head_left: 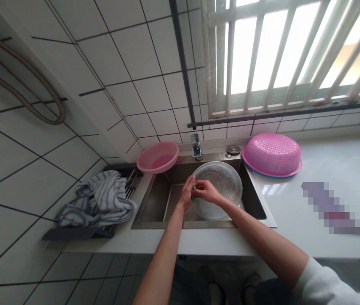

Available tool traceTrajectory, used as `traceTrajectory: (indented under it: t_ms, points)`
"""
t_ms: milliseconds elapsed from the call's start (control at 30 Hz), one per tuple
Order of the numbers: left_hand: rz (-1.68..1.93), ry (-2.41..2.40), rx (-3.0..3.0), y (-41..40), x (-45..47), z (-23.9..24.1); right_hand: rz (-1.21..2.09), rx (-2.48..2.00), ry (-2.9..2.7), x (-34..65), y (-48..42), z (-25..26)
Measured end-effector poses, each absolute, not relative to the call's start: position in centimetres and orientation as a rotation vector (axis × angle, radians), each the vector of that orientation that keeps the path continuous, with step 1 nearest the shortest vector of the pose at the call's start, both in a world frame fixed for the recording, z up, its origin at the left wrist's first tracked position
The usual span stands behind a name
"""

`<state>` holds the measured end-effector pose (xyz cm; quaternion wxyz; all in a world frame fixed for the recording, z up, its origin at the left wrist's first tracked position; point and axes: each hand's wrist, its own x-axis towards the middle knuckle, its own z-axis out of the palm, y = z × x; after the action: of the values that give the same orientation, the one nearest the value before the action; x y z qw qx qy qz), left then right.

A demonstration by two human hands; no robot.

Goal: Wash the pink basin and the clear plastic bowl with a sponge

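Note:
Over the left edge of a clear, ribbed colander-like bowl [221, 180] in the sink, my two hands meet. Between them shows a small green thing [194, 187], too small to name. My left hand [185, 195] is closed around its left side, with the fingers pressed together. From the right, my right hand [208, 192] pinches at the same green thing with thumb and fingers bent. The bowl sits in the right part of the steel sink [154, 203], below both hands, and part of it is hidden by my right hand and wrist.
A pink basin [158, 157] rests at the sink's back left corner, beside the faucet [195, 146]. An upturned pink basket [273, 153] sits on the right counter, near a drain plug [233, 150]. A striped cloth [99, 199] covers a rack on the left. A blurred-out flat item [329, 207] lies right.

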<state>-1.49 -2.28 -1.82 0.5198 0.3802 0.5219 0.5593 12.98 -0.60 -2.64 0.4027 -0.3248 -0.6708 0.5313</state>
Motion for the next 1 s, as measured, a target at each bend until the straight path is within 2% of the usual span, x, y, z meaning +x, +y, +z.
traceTrajectory:
  t_ms: [100,200,400,567,667,833,1000]
  points:
    - [1.342,1.232,0.907,-2.2,-1.1,-1.8,1.514,-0.76,-1.172,13.0,0.1,-2.0]
    - [1.369,1.171,0.879,-2.2,-0.8,-1.9,1.594,-0.743,-0.888,13.0,0.4,-2.2]
    - [1.396,1.111,0.908,-2.4,-1.0,-2.0,1.884,-0.895,-1.071,12.7,-0.9,-3.6]
    - [1.362,1.165,0.944,-2.5,-1.1,-1.7,1.929,-0.964,-1.124,12.4,-1.4,-3.7]
    - [1.341,1.172,0.939,-2.5,-0.9,-1.6,1.876,-0.837,-1.066,12.5,-0.8,-3.1]
    - [1.29,1.09,0.922,-2.4,-0.7,-1.7,1.597,-0.748,-0.917,13.7,0.5,-2.1]
    - [1.192,0.939,0.78,-2.4,-1.1,-1.7,1.439,-0.814,-1.218,13.6,0.5,-2.2]
